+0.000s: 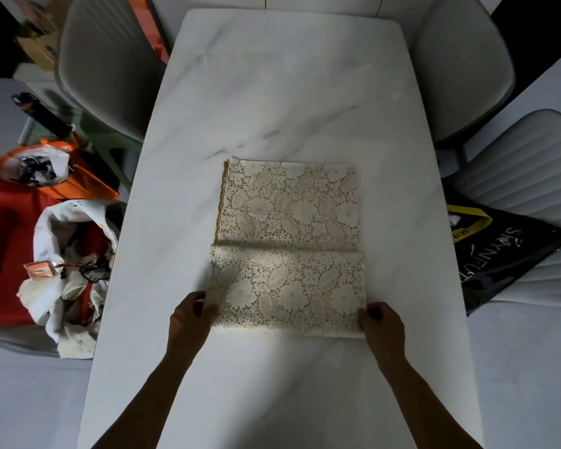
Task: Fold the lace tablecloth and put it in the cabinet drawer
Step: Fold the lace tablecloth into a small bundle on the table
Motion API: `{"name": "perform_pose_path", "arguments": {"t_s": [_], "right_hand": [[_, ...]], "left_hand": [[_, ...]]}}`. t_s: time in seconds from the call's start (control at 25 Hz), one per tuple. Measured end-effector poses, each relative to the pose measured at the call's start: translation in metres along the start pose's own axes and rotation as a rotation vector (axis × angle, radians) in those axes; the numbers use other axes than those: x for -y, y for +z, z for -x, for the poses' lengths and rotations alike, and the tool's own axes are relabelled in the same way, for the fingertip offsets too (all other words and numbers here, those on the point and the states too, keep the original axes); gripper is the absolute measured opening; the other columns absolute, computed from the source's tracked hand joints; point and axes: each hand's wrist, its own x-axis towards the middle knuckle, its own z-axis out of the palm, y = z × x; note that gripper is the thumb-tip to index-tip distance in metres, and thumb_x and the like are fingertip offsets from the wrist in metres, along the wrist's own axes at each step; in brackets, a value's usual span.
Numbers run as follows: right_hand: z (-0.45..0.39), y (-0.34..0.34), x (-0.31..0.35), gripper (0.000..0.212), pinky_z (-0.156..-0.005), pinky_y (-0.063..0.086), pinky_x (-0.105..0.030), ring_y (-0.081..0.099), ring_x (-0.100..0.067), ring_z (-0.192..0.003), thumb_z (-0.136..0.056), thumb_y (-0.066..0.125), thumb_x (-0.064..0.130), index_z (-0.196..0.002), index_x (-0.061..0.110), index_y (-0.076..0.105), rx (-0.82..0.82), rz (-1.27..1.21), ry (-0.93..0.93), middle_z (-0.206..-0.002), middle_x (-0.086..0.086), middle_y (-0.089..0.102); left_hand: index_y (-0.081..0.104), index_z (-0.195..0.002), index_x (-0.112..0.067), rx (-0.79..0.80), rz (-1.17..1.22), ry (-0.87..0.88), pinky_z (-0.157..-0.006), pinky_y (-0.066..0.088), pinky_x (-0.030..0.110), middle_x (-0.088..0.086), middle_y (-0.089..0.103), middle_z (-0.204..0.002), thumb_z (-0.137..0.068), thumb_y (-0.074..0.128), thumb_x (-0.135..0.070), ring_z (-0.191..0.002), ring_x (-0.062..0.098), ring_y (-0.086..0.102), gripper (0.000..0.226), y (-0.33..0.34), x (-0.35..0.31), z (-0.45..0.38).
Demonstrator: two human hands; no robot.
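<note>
The cream lace tablecloth (289,244) lies folded into a rectangle on the white marble table (272,92), with a crease across its middle and a yellow trim along its far left edge. My left hand (190,314) pinches the near left corner of the cloth. My right hand (381,324) pinches the near right corner. Both forearms reach in from the bottom of the view. No cabinet or drawer is in sight.
Grey chairs stand at the far left (104,66) and far right (460,69), and a white ribbed chair (528,163) at the right holds a black bag (499,251). Left of the table lie white cloths (68,280), a red surface and an orange bag (62,170).
</note>
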Motion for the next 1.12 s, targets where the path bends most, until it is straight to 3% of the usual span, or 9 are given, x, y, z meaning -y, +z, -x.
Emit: {"name": "perform_pose_path", "arguments": {"t_s": [0.12,0.24,0.36,0.48,0.64,0.8,0.96,1.04,1.12], "right_hand": [[0.004,0.003,0.003,0.005,-0.071,0.047,-0.032,0.059,-0.024,-0.079,-0.092,0.059,0.018,-0.09,0.013,0.057,-0.004,0.044,0.011,-0.083,-0.004,0.062],[0.005,0.002,0.005,0.007,-0.069,0.047,-0.033,0.058,-0.023,-0.077,-0.093,0.056,0.018,-0.093,0.011,0.053,0.016,0.037,0.017,-0.085,-0.007,0.06],[0.009,-0.007,0.004,0.011,-0.058,0.044,-0.029,0.056,-0.019,-0.072,-0.093,0.056,0.015,-0.1,0.013,0.049,0.078,-0.084,0.071,-0.084,-0.004,0.057],[0.02,-0.025,0.0,0.02,-0.049,0.041,-0.026,0.055,-0.016,-0.066,-0.089,0.062,0.009,-0.104,0.016,0.05,0.144,-0.209,0.144,-0.085,-0.007,0.06],[0.055,-0.056,-0.019,0.008,-0.039,0.041,-0.027,0.052,-0.024,-0.045,-0.086,0.063,0.003,-0.086,0.008,0.058,0.298,-0.242,0.2,-0.064,-0.016,0.061],[0.08,-0.095,-0.009,0.019,-0.039,0.036,-0.025,0.043,-0.023,-0.035,-0.087,0.056,0.0,-0.071,0.007,0.064,0.503,-0.463,0.26,-0.049,-0.014,0.049],[0.036,-0.096,0.052,0.021,-0.033,0.035,-0.024,0.046,-0.019,-0.034,-0.092,0.053,0.012,-0.073,0.01,0.062,0.364,-0.595,0.378,-0.045,-0.01,0.057],[-0.001,-0.087,0.081,0.019,-0.042,0.043,-0.026,0.055,-0.022,-0.045,-0.094,0.053,0.025,-0.084,0.01,0.06,0.291,-0.674,0.427,-0.059,-0.012,0.065],[-0.022,-0.07,0.087,0.027,-0.062,0.049,-0.034,0.062,-0.028,-0.071,-0.095,0.053,0.035,-0.098,0.009,0.06,0.233,-0.534,0.409,-0.083,-0.013,0.068]], "left_hand": [[0.062,-0.083,-0.025,-0.114,-0.213,-0.016,-0.057,0.038,0.025,-0.014,0.061,-0.065,-0.082,0.075,-0.03,-0.062,0.012,0.056,0.014,0.002,0.005,0.005],[0.061,-0.085,-0.019,-0.146,-0.107,-0.129,-0.063,0.043,0.029,-0.001,0.065,-0.075,-0.081,0.076,-0.031,-0.067,0.018,0.058,0.019,0.007,0.007,0.01],[0.063,-0.073,-0.021,0.005,0.118,-0.199,-0.055,0.042,0.025,-0.005,0.063,-0.063,-0.084,0.074,-0.02,-0.06,0.018,0.056,0.016,-0.002,0.004,0.013],[0.055,-0.049,-0.017,0.165,0.09,-0.233,-0.051,0.028,0.025,-0.006,0.043,-0.049,-0.084,0.072,-0.02,-0.052,0.015,0.034,0.04,-0.022,0.005,0.024],[0.043,-0.039,-0.019,0.276,0.14,-0.338,-0.05,0.024,0.026,-0.004,0.031,-0.046,-0.082,0.075,-0.023,-0.048,0.016,0.028,0.054,-0.059,0.009,0.056],[0.049,-0.047,-0.018,0.335,0.244,-0.394,-0.042,0.027,0.02,0.002,0.036,-0.045,-0.077,0.078,-0.03,-0.039,0.013,0.03,0.043,-0.092,-0.005,0.083],[0.061,-0.046,-0.015,0.327,0.414,-0.414,-0.034,0.025,0.016,0.001,0.044,-0.039,-0.081,0.072,-0.037,-0.03,0.012,0.034,0.042,-0.091,-0.069,0.04],[0.067,-0.063,-0.01,0.253,0.485,-0.417,-0.039,0.033,0.019,0.005,0.059,-0.05,-0.089,0.058,-0.051,-0.038,0.015,0.047,0.05,-0.077,-0.097,0.0],[0.068,-0.088,-0.008,0.2,0.375,-0.351,-0.055,0.04,0.026,0.007,0.067,-0.076,-0.092,0.054,-0.055,-0.057,0.018,0.055,0.049,-0.055,-0.101,-0.025]]}}
